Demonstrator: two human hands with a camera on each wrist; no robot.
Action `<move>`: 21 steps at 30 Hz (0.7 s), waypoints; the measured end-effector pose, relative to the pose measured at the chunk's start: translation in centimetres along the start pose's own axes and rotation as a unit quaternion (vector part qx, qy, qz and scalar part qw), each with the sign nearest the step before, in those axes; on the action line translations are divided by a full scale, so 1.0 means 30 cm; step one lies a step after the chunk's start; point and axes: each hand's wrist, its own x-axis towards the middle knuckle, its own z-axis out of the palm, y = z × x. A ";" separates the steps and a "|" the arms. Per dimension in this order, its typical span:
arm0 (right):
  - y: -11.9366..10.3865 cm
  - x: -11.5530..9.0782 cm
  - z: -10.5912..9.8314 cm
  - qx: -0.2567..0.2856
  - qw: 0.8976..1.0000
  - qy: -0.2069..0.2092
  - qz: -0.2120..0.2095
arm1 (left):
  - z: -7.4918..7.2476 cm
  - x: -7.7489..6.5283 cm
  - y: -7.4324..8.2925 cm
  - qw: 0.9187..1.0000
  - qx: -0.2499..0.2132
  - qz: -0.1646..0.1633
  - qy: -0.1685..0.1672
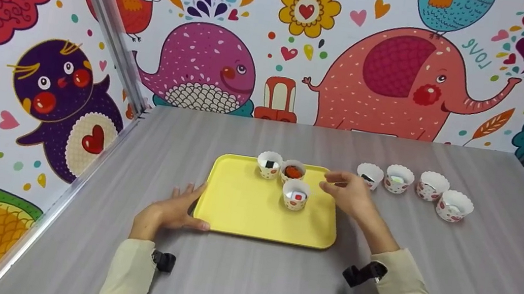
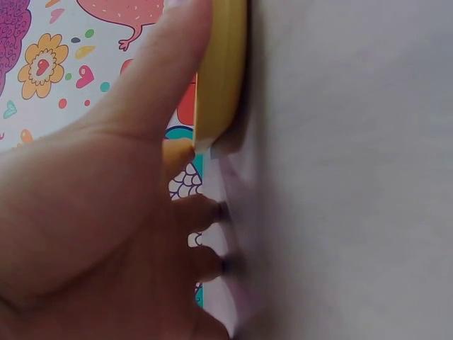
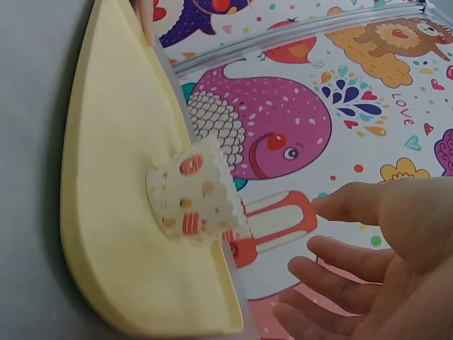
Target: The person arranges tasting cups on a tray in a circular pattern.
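A yellow tray (image 1: 242,216) lies on the table with three patterned paper cups near its back. The back left cup (image 1: 268,172) holds something black and white. Next to it, another cup (image 1: 301,165) has an orange-red filling. In front of both stands a cup (image 1: 294,204) with a white and red item inside. My left hand (image 1: 176,209) rests on the tray's left edge, thumb by the front corner, fingers spread along the side. Above the tray's right edge hovers my right hand (image 1: 350,194), fingers loosely bent, nothing between them; in the right wrist view it is apart from the cup (image 3: 191,191).
Right of the tray, beyond my right hand, stand more paper cups: one with a dark item (image 1: 370,177), then a second cup (image 1: 399,180), a third (image 1: 430,191) and the rightmost (image 1: 454,211). A cartoon-printed wall (image 1: 345,66) closes off the grey table (image 1: 272,292) behind.
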 end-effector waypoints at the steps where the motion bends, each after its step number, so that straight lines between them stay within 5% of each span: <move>1: 0.010 -0.003 -0.011 0.001 1.000 0.007 -0.009 | 0.001 0.000 -0.002 1.000 0.000 0.000 0.000; 7: 0.076 -0.026 -0.111 0.022 0.996 0.071 -0.047 | 0.003 0.000 -0.005 1.000 0.002 0.009 0.002; 21: 0.222 -0.075 -0.338 -0.025 0.977 0.208 -0.026 | 0.006 0.001 0.003 1.000 -0.003 0.002 0.005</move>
